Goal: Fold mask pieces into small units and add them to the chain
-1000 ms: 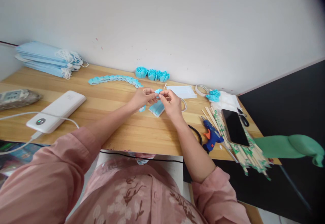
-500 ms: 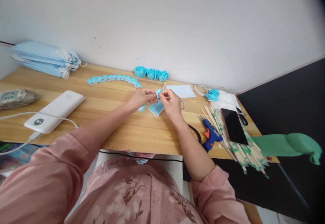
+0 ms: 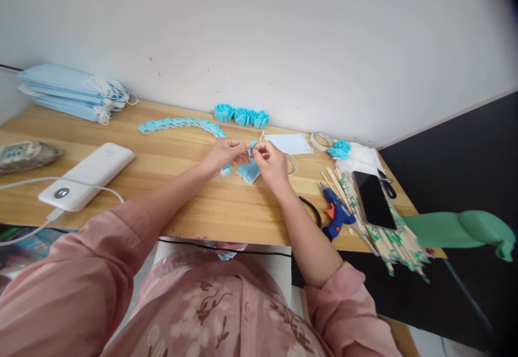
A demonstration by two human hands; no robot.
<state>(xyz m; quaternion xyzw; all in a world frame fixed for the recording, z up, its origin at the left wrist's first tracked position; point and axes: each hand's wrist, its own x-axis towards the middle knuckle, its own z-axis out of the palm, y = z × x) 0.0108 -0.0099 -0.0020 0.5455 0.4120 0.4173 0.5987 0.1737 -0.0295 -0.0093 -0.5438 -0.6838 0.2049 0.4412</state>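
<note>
Between my two hands is a small folded blue piece (image 3: 253, 146) that looks like face mask fabric. My left hand (image 3: 230, 153) pinches its left side with thumb and finger. From the right, the fingertips of my right hand (image 3: 272, 164) are closed on it too. Below them lie a folded blue stack of mask pieces (image 3: 249, 171) and another small folded piece (image 3: 225, 170). A curved row of folded blue pieces (image 3: 182, 124) stretches behind my left hand. Three blue fabric flowers (image 3: 242, 116) stand against the wall, and a flat face mask (image 3: 288, 143) lies behind my right hand.
At the back left is a pile of face masks (image 3: 65, 93), with a white power bank (image 3: 87, 178) in front. On the right are a blue glue gun (image 3: 339, 214), a phone (image 3: 373, 199) on wrapped chopsticks (image 3: 399, 246), a tape roll (image 3: 321, 141) and another blue flower (image 3: 340, 150).
The piece between my fingers is folded or turned a little, so less of it shows. Both hands stay in nearly the same place.
</note>
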